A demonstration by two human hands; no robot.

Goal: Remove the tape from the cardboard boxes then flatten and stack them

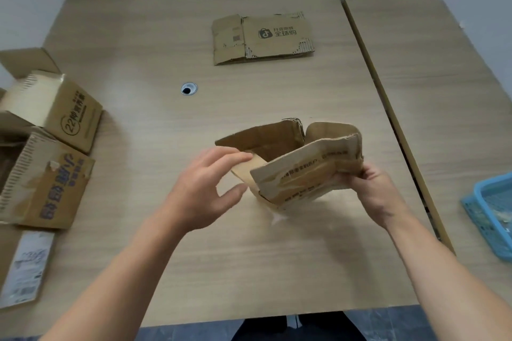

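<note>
Cardboard fills the middle of my view: a small open box [291, 163] is held tilted just above the wooden counter [138, 63], mouth facing far-left, flaps splayed; glossy tape [304, 174] runs in strips across its printed near face. My right hand [368, 188] grips the box by its right edge, fingers curled round the cardboard; my left hand [205, 188] is spread and relaxed, fingers nearly straight, fingertips at the box's near-left flap with the thumb hanging below it; motion blur keeps me from telling whether they press on it.

Far beyond, well apart from the held box, a flattened box [263, 39] lies flat on the counter, its black bag logo facing up. At the left edge two unflattened boxes sit touching each other: the far one [61, 111] bears a circled "22", the near one [47, 183] has blue lettering and torn tape on top; nearer still lies a white labelled piece [26, 268], its print too blurred to read. A round cable hole [189, 88] sits in the counter between the left boxes and the flattened one; on the adjoining surface to the right, a blue plastic basket [493, 210] is cut off by the frame.
</note>
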